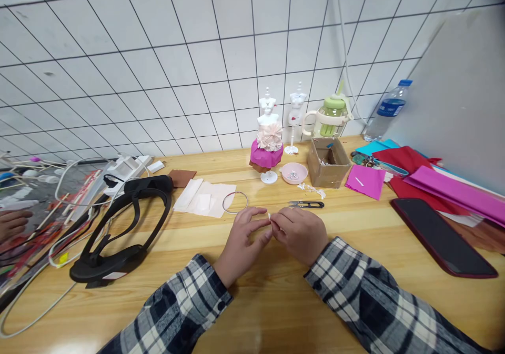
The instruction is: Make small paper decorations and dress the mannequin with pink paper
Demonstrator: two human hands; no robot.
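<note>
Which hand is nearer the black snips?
Right. The right hand is close to the black snips, on their near side; the left hand is farther off, to their left.

You've got bare tabletop (185, 241) between your left hand (243, 242) and the black headset (120, 262), and more from your right hand (301, 234) out to the phone (442, 238), but ahead the ring (235, 192) blocks your left, while black snips (311, 204), pink bowl (283, 174) and cardboard box (325, 176) crowd beyond your right.

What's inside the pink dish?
Small pale pieces lie in the pink dish, too tiny to identify. Whatever lies directly beneath them is covered and can't be seen.
</note>
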